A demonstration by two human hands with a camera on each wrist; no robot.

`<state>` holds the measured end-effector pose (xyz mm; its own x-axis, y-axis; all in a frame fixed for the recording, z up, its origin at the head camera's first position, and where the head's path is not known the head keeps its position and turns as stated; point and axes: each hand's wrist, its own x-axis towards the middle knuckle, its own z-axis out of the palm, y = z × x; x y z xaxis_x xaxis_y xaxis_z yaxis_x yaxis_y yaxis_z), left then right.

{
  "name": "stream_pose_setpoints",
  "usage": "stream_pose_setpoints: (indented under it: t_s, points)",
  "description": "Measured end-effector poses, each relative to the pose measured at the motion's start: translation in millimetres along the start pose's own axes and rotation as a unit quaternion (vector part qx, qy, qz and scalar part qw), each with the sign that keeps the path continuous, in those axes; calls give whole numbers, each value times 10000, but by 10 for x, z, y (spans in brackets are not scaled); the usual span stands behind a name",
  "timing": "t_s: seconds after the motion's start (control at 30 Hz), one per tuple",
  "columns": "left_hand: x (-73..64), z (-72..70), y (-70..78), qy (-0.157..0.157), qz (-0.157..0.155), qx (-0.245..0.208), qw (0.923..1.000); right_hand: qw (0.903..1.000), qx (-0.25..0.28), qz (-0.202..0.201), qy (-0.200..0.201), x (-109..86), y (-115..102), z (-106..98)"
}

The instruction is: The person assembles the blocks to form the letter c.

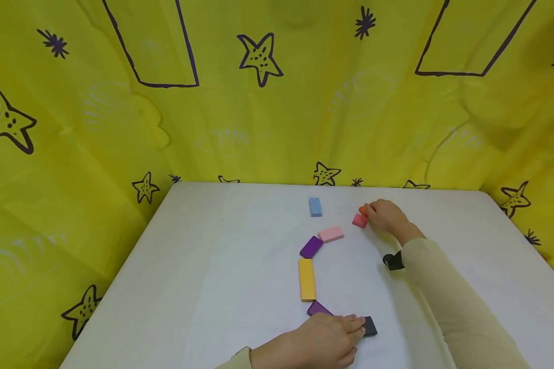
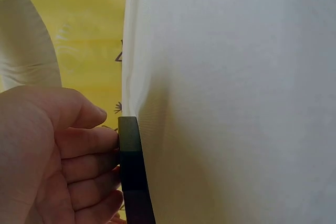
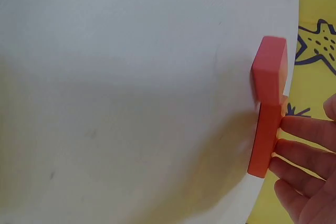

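On the white table, my left hand (image 1: 320,339) lies low in the head view, fingertips at a black block (image 1: 370,326). In the left wrist view, that hand's fingers (image 2: 92,169) extend to the side of a dark row of blocks (image 2: 134,166), thumb held apart. My hand hides part of a purple block (image 1: 319,308). Farther back, my right hand (image 1: 389,215) is at an orange block (image 1: 362,210). Its nearly straight fingers (image 3: 299,153) touch one long side of the orange block (image 3: 265,140). One end of that block meets a coral-red block (image 3: 270,69).
A yellow block (image 1: 307,279), another purple block (image 1: 311,247) and a pink block (image 1: 331,234) form a curve left of the right arm. A light blue block (image 1: 315,207) lies farther back. A yellow patterned curtain (image 1: 258,113) surrounds the table (image 1: 221,246).
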<state>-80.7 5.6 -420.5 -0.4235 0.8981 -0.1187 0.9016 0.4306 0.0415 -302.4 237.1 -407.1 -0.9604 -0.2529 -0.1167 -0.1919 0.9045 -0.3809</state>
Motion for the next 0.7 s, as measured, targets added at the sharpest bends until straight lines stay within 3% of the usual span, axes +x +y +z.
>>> stream_pose_setpoints:
  t_s: [0.27, 0.5, 0.7]
  points:
    - [12, 6, 1, -105, 54, -158, 9998, 9997, -223, -137, -34, -161, 167, -4]
    - [-22, 1, 9, 119, 45, 146, 9998, 9962, -607, -578, 229, -287, 173, -31]
    - [-30, 2, 9, 211, 37, 181, 9996, 9939, -815, -678, 297, -385, 144, -19]
